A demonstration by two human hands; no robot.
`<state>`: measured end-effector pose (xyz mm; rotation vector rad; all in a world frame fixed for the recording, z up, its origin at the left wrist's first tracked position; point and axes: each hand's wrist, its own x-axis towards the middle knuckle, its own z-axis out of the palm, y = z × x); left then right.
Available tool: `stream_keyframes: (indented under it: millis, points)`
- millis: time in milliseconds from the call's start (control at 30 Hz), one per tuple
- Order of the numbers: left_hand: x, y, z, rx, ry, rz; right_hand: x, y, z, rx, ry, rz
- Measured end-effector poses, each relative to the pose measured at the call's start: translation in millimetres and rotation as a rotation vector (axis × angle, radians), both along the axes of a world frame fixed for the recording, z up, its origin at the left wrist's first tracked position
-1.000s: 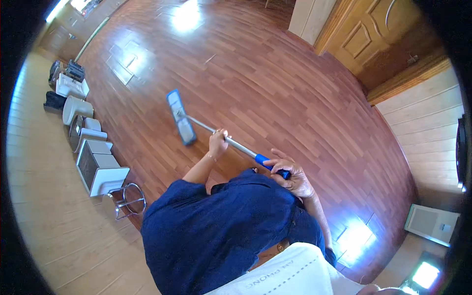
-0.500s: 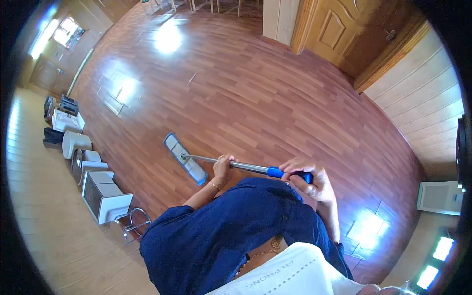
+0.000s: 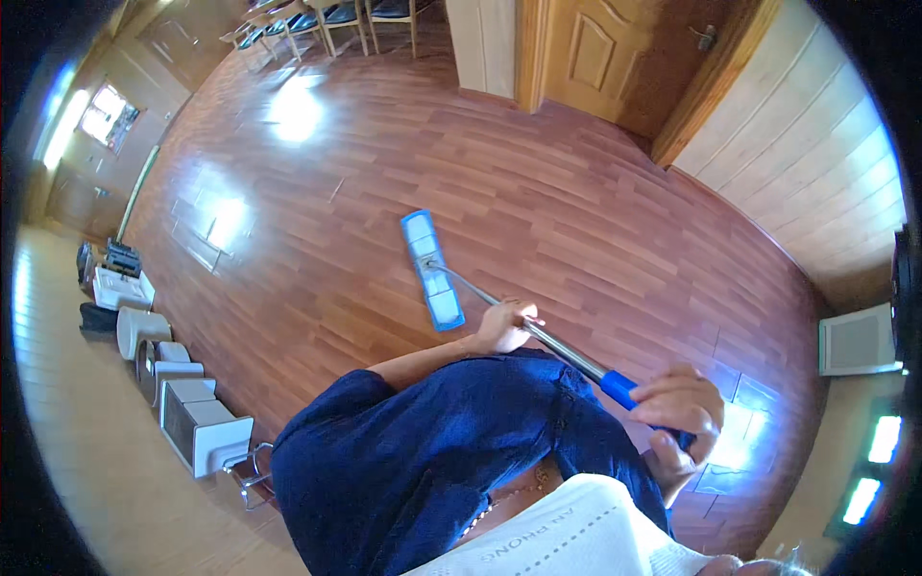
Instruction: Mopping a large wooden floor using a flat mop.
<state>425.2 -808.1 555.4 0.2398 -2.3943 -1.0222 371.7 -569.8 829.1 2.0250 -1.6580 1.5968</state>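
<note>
On the reddish-brown wooden plank floor (image 3: 595,221) lies the flat blue rectangular mop head (image 3: 432,271). The left hand (image 3: 504,326) grips its metal pole (image 3: 557,350); the right hand (image 3: 684,408) is closed on the blue grip. Mopping seems under way; the next stroke probably needs steady pressure.

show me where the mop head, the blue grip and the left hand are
mop head (image 3: 431,271), head view, middle of the flat blue pad on the floor
blue grip (image 3: 618,388), head view, bare end beside the right hand
left hand (image 3: 503,326), head view, back of the hand
</note>
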Motion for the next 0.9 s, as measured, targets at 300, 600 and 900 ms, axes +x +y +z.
stream_keyframes:
  millis: [300, 600, 900]
  points:
    - [228, 34, 201, -0.083, 0.066, -0.723, 367, 49, 211, 0.158, 0.348, -0.282]
    - [276, -64, 231, -0.398, -0.201, -1.186, 497, -92, 215, 0.404, 0.106, -0.350]
    - [36, -96, -44, -0.500, -0.241, -1.013, 260, -97, -84, 0.247, 0.080, -0.369]
